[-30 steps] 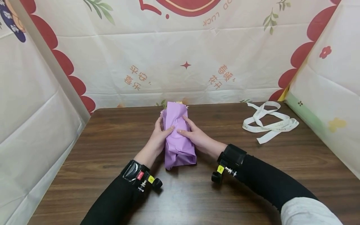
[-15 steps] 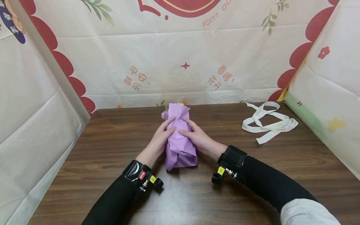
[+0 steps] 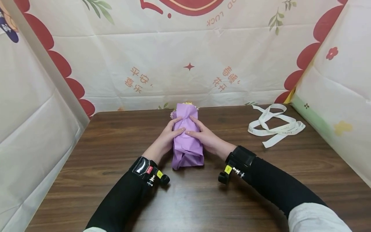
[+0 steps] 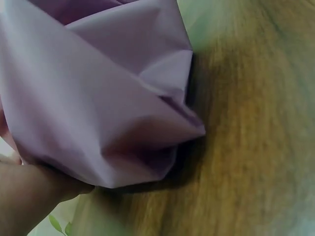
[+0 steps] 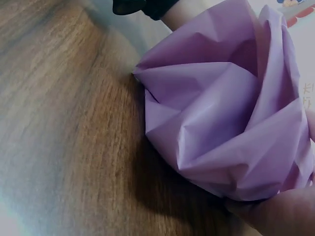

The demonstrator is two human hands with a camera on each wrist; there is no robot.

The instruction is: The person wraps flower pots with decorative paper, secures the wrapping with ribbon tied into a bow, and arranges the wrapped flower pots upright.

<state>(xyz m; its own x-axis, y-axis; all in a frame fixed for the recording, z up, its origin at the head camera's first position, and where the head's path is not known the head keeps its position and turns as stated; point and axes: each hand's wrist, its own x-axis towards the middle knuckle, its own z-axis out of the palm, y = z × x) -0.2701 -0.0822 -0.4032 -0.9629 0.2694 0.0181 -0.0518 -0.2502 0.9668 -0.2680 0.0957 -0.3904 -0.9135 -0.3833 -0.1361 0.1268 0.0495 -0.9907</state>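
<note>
A bouquet wrapped in purple paper lies on the brown table, its flowers peeking out past the far end in the head view. My left hand grips its left side, thumb on top of the wrap. From the right, my right hand holds it the same way, the two thumbs nearly meeting on the paper. Folded, creased paper at the near end fills much of the left wrist view. In the right wrist view the gathered paper shows deep folds, with part of my hand under it.
A loose white ribbon with printed lettering lies in a tangle at the table's back right. A printed cloth hangs behind the table's far edge, and pale cloth panels stand at the left and right sides.
My left hand has shifted its fingers from the bouquet's far left side up onto the paper. Both hands and the bouquet have moved slightly right and away from me.
</note>
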